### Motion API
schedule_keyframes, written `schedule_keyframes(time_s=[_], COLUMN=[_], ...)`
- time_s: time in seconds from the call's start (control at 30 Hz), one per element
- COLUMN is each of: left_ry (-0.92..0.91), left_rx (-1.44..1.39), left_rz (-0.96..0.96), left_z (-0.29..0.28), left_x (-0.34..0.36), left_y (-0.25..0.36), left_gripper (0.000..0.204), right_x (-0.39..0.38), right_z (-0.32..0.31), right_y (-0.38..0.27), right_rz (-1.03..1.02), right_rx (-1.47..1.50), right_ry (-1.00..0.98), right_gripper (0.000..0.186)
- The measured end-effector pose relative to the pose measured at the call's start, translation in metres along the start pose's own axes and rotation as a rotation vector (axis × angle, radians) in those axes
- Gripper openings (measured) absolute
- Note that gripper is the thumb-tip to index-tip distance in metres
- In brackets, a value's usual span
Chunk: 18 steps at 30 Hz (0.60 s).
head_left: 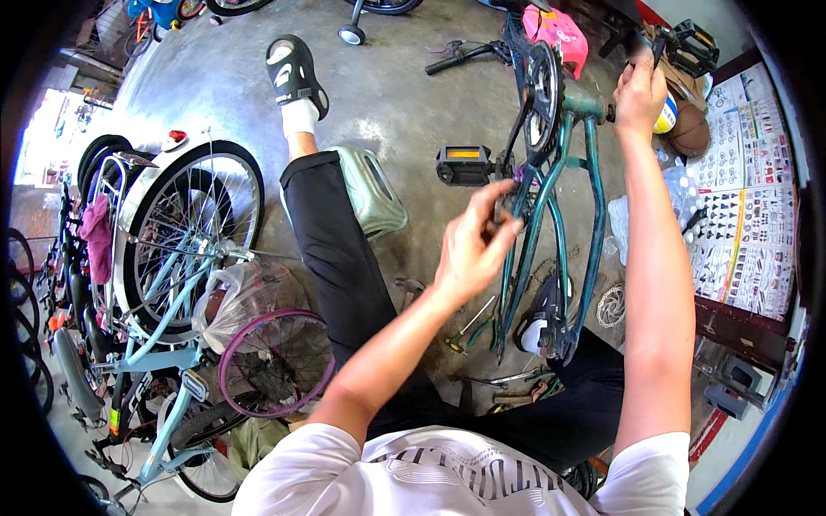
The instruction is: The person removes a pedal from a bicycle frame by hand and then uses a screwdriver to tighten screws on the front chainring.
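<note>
A dark green bicycle frame stands between my legs. Its crank axle tube lies crosswise at the top. On the tube's left side is a black chainring with a crank arm, and a black pedal with an orange reflector is beside it. My right hand is closed around the crank arm on the other side, near a second black pedal. My left hand is beside the frame tubes below the chainring, thumb and fingers apart; its fingertips are slightly blurred.
A pale green plastic stool is by my left leg. Light blue bicycles and a purple wheel rim crowd the left. A screwdriver, other tools and a brake disc lie on the floor. Balls and a printed parts chart are at right.
</note>
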<state>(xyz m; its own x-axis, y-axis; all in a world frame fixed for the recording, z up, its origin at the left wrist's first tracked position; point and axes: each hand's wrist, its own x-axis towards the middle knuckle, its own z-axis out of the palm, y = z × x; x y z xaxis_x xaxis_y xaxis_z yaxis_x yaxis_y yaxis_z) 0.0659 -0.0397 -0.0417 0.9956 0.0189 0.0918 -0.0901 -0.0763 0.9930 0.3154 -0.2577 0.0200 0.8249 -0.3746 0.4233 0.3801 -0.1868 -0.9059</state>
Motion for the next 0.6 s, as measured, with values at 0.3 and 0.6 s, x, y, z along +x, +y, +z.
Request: schedule_keyframes(time_s=[0.3, 0.6], left_ry=[0.018, -0.33], left_rx=[0.425, 0.001], left_rz=[0.001, -0.822], left_z=[-0.03, -0.042], left_x=[0.177, 0.221], left_y=[-0.021, -0.145], left_gripper=[0.046, 0.044], right_x=[-0.004, -0.005], right_z=[-0.001, 0.007], right_y=[-0.003, -0.011], right_rz=[0.031, 0.056], right_rx=[0.034, 0.07], right_ry=[-0.011, -0.026], right_gripper=[0.039, 0.039])
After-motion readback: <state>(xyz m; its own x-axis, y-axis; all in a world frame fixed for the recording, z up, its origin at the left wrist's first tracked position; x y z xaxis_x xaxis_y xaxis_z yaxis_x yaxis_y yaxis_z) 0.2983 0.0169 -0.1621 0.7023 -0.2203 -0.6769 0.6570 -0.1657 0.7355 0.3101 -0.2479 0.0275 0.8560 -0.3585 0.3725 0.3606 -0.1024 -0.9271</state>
